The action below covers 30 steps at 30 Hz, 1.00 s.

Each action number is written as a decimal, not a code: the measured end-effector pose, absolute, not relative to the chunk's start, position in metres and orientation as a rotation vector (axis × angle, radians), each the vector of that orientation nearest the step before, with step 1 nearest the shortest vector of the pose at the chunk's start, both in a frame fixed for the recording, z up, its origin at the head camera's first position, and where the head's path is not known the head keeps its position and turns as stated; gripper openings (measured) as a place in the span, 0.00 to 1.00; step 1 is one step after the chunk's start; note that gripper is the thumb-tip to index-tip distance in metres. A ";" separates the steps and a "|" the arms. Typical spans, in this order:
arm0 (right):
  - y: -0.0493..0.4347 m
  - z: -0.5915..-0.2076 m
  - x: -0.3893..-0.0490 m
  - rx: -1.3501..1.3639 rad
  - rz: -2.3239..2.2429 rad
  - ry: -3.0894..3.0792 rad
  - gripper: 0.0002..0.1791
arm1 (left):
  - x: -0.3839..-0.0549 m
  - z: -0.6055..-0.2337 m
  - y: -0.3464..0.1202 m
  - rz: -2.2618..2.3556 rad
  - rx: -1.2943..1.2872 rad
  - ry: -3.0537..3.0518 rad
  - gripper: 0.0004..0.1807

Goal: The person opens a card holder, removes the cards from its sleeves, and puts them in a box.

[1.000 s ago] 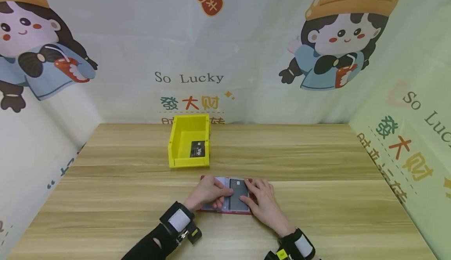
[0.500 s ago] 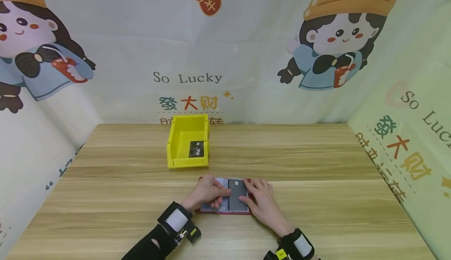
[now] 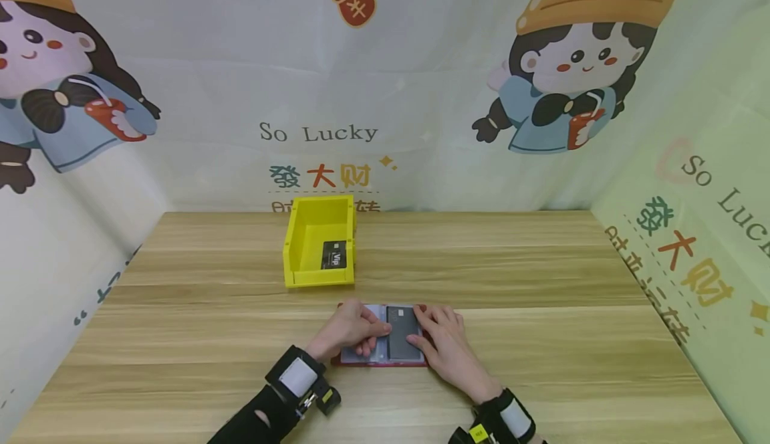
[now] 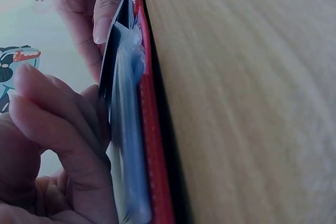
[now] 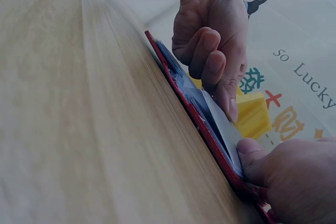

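A red card holder (image 3: 375, 359) with clear plastic sleeves lies spread on the wooden table, below the middle of the head view. Over its right half sits a dark grey card (image 3: 403, 334) with a small chip mark. My left hand (image 3: 351, 329) pinches the card's left edge between thumb and index finger, its other fingers curled. In the right wrist view that edge of the card (image 5: 223, 127) stands slightly raised above the sleeves. My right hand (image 3: 444, 342) holds the holder's right side, thumb and index finger touching the card. How far the card is inside a sleeve is hard to tell.
Behind the holder stands a yellow open-fronted bin (image 3: 319, 278) with a black VIP card (image 3: 334, 255) lying inside. A printed cloth backdrop (image 3: 421, 96) rises along the table's back and sides. Bare wooden tabletop (image 3: 571, 337) extends on both sides of the hands.
The whole head view has shifted slightly, with the scene sliding a little to the left. Both hands keep nearly the same hold on the card and holder.
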State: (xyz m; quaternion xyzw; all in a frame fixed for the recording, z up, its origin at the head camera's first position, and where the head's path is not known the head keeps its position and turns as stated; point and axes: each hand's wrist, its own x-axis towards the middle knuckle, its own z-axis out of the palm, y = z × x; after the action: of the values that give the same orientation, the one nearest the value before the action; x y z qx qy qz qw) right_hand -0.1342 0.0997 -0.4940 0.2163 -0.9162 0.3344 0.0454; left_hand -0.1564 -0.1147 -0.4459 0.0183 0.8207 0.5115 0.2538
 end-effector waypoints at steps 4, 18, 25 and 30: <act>0.099 -0.494 -0.135 0.666 1.019 -2.807 0.29 | -0.157 -0.445 -0.116 1.382 0.047 2.243 0.12; 0.100 -0.493 -0.133 0.680 0.981 -2.800 0.29 | -0.158 -0.444 -0.123 1.355 0.012 2.225 0.13; 0.100 -0.492 -0.134 0.667 1.015 -2.810 0.29 | -0.156 -0.442 -0.116 1.301 0.002 2.307 0.19; 0.099 -0.493 -0.134 0.667 1.007 -2.810 0.30 | -0.156 -0.440 -0.115 1.292 0.003 2.331 0.16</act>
State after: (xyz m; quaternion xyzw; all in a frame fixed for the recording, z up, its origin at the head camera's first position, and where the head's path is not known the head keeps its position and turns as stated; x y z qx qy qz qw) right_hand -0.1344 0.0991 -0.4932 0.2178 -0.9179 0.3290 0.0415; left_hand -0.1561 -0.1151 -0.4395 0.0010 0.8500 0.4711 0.2358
